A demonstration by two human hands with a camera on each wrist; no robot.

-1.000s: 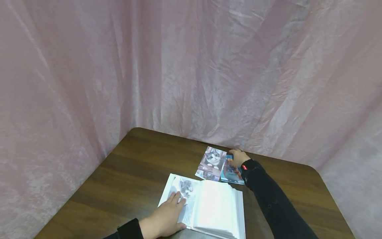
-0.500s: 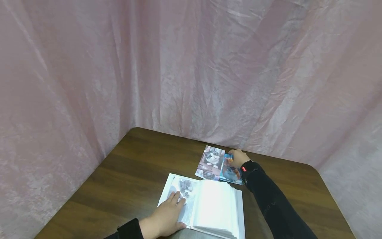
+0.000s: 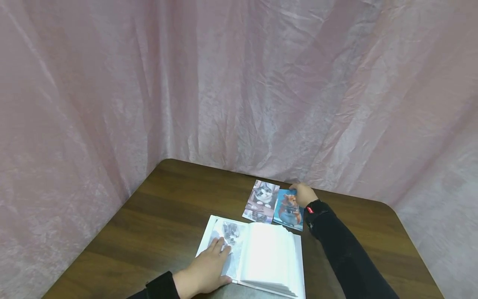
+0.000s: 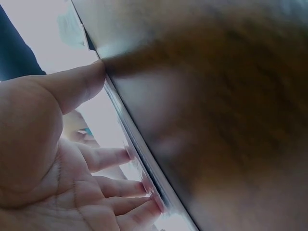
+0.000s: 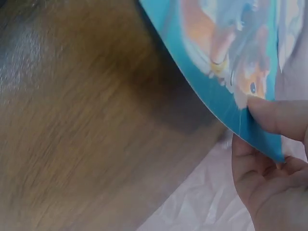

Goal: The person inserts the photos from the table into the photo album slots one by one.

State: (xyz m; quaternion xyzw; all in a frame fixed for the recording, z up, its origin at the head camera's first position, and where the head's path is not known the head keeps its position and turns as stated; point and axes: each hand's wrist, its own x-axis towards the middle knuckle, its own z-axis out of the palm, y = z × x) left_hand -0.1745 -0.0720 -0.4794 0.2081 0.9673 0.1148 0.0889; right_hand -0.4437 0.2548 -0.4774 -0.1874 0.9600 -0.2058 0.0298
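A white photo album lies spread on the table, with a grey cat picture behind the clear sleeve of its left page. My left hand rests on that page; in the left wrist view its straight fingers and thumb touch the album near its edge. Beyond the album, my right hand pinches the far right corner of a blue photo card showing an orange squirrel-like animal. The right wrist view has this card bent and its corner raised, thumb on the picture side and fingers beneath.
A cat photo card lies just left of the blue one, close to the album's far edge. The brown wooden table ends at a pink curtain behind the cards.
My right hand has shifted slightly toward the card's far right corner, so more of the squirrel picture shows. The left hand stays on the album page. The head view has shifted slightly.
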